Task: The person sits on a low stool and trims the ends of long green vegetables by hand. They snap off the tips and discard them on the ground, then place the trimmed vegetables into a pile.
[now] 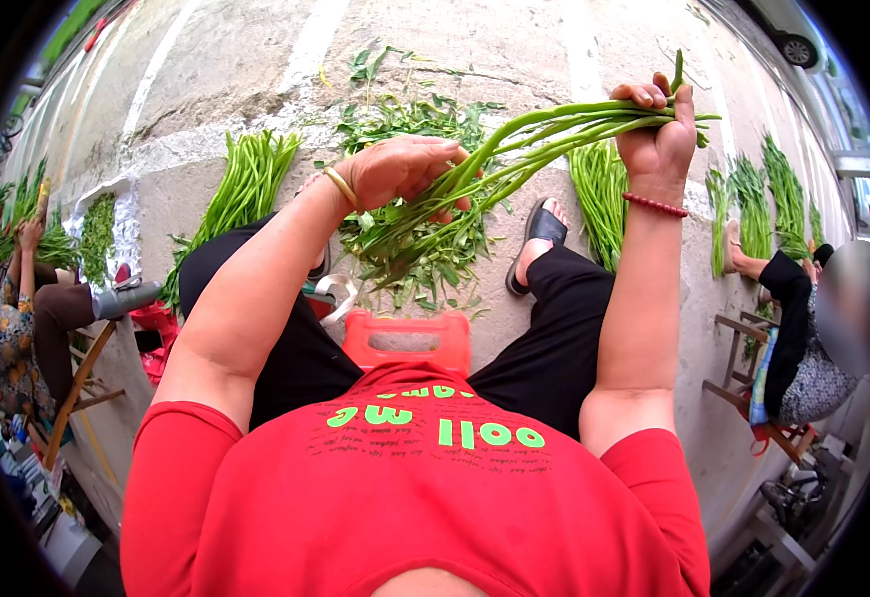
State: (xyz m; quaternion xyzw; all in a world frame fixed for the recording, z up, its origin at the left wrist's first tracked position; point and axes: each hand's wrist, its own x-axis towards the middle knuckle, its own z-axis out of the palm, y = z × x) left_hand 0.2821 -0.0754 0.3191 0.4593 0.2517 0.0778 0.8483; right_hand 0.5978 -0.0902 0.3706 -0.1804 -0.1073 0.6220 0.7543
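My right hand (657,127) is raised and closed around the stem ends of a bunch of green leafy vegetable stems (554,138), which look like water spinach. The bunch slants down to the left, its leafy end blurred. My left hand (412,175) is against that leafy part, fingers stretched and slightly apart, some tips partly hidden by leaves. Below on the ground lies a loose pile of torn leaves (412,254). One heap of stems (248,175) is beyond my left knee. Another heap of stems (598,201) lies just right of my sandalled right foot (543,231).
A red plastic stool (405,339) shows between my legs. At the left, a person (13,328) handles greens near a grey flask (127,298) and a white-lined container (99,224). At the right, another person (808,336) sits by several green bundles (750,201). A parked car (786,30) stands beyond.
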